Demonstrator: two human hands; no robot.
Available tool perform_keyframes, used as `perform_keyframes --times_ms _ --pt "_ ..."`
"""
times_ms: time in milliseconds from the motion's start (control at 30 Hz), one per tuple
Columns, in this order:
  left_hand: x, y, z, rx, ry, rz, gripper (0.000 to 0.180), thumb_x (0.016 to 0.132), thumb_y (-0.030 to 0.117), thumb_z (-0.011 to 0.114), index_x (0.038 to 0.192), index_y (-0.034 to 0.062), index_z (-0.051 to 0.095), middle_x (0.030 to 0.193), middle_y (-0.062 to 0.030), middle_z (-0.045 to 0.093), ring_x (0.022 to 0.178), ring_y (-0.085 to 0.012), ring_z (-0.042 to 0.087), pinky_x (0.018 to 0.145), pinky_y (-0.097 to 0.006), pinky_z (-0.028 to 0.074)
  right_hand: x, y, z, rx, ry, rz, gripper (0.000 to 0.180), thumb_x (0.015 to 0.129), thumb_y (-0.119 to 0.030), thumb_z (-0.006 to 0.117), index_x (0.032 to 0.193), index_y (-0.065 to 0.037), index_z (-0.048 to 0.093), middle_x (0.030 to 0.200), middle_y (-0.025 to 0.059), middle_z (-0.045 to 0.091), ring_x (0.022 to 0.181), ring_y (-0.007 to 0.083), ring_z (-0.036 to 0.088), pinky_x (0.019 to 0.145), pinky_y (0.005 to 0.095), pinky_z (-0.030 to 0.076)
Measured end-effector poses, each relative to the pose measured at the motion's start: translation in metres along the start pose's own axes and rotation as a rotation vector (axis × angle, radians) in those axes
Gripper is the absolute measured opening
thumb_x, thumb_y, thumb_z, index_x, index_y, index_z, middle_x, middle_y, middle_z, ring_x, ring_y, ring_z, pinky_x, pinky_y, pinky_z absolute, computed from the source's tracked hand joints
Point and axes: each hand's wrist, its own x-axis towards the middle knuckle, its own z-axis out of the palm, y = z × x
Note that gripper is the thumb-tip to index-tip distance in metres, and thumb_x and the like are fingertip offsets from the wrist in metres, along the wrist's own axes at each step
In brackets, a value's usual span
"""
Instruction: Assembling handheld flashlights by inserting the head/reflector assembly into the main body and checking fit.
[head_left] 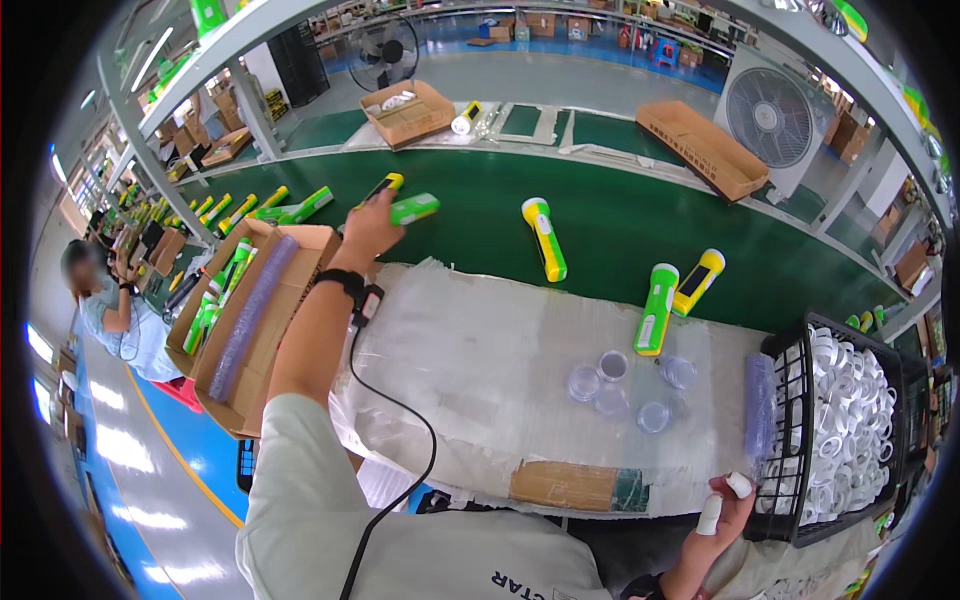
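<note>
My left hand (pixel 373 228) reaches out over the green belt, its fingers closed round the end of a green and white flashlight (pixel 416 208). Just behind those fingers is a yellow flashlight (pixel 391 182), partly covered by the hand. My right hand (pixel 732 512), with white covers on two fingertips, is beside the black basket (pixel 790 440); its fingers are loosely bent and apart, and nothing shows in them. Ahead of me a yellow and green flashlight (pixel 545 240) lies on the belt. Farther right, a green flashlight (pixel 656 310) rests beside a yellow one (pixel 699 283).
Several clear round lenses (pixel 584 384) lie on the covered worktop (pixel 470 370). White rings (pixel 845 420) fill the basket, with a bubble-wrap roll (pixel 760 405) against it. At left, a cardboard box (pixel 300 300) holds flashlights and bubble wrap. A cord (pixel 432 440) runs from my left wrist.
</note>
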Motion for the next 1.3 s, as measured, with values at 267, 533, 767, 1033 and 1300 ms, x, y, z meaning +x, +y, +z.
perform_keyframes --times_ms 267,533,767,1033,1300 --pt "-0.133 0.187 -0.149 -0.872 -0.198 0.818 0.060 0.069 0.016 0.078 0.121 0.0094 0.050 0.113 -0.0118 0.056 0.099 -0.0278 0.059 0.084 -0.034 0.048 0.044 -0.095 0.128 -0.411 -0.389 -0.591 0.067 0.064 -0.007 0.071 0.124 0.000 0.045 0.107 0.0181 0.056 0.104 0.0367 0.053 0.091 0.0463 0.040" --pt "-0.180 0.181 -0.110 -1.255 -0.845 0.547 0.047 0.077 0.009 0.070 0.119 0.0046 0.049 0.122 -0.0106 0.049 0.109 -0.0210 0.053 0.090 -0.035 0.045 0.021 -0.034 0.118 -0.402 -0.518 -0.329 0.058 0.058 -0.011 0.075 0.111 -0.004 0.051 0.097 0.0142 0.058 0.088 0.0315 0.058 0.074 0.0411 0.047" --pt "-0.187 0.245 -0.135 -0.969 -0.563 1.038 0.039 0.077 0.000 0.054 0.115 0.0022 0.050 0.119 -0.0179 0.051 0.109 -0.0345 0.053 0.094 -0.038 0.042 0.000 -0.013 0.103 -0.426 -0.596 -0.200 0.048 0.062 -0.004 0.069 0.103 -0.001 0.047 0.090 0.0163 0.057 0.084 0.0366 0.058 0.070 0.0431 0.047" --pt "-0.174 0.257 -0.145 -0.808 -0.757 0.882 0.035 0.082 0.016 0.062 0.113 0.0026 0.051 0.114 -0.0179 0.052 0.098 -0.0349 0.056 0.085 -0.036 0.047 0.000 -0.007 0.092 -0.293 -0.525 -0.108 0.047 0.065 -0.008 0.072 0.103 -0.001 0.046 0.089 0.0175 0.057 0.083 0.0372 0.058 0.068 0.0446 0.047" --pt "-0.187 0.288 -0.125 -0.663 -0.366 1.356 0.043 0.084 0.034 0.059 0.114 0.0051 0.053 0.128 -0.0195 0.046 0.113 -0.0386 0.048 0.096 -0.049 0.039 -0.002 0.013 0.092 -0.277 -0.588 -0.123 0.051 0.068 -0.016 0.074 0.109 -0.002 0.047 0.094 0.0172 0.057 0.085 0.0389 0.057 0.073 0.0449 0.046"
